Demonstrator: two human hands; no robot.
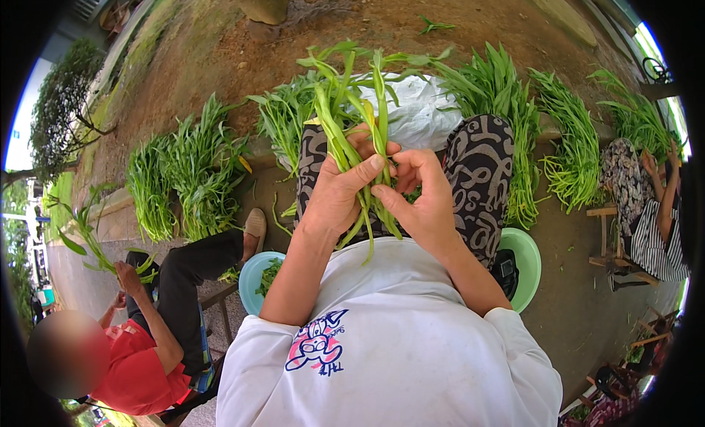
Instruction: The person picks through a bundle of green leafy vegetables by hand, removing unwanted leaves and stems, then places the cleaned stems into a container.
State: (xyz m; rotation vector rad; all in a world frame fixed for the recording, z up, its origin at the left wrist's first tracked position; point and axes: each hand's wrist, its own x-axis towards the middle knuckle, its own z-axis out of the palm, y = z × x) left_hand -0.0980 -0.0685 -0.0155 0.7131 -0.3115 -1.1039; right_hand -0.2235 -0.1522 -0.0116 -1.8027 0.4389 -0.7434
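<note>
My left hand [334, 198] is closed around a small bunch of water spinach [332, 133], held above my lap. Its leafy tops point away from me and the pale stem ends hang toward my shirt. Close beside it, my right hand [426, 203] is closed, with thumb and fingers pinching stems of the same bunch. A yellowed leaf [368, 113] shows among the green stems. Just beyond my knees lies a crumpled white plastic sheet or bag [417, 110], flanked by heaps of leafy greens, one on the left [288, 115] and one on the right [501, 96].
A light blue basin [251, 284] with greens stands by my left side, a pale green basin [530, 269] with a dark item by my right. More greens [202, 159] lie along the kerb. A seated person in red [143, 361] handles stems at left; another person [661, 214] sits right.
</note>
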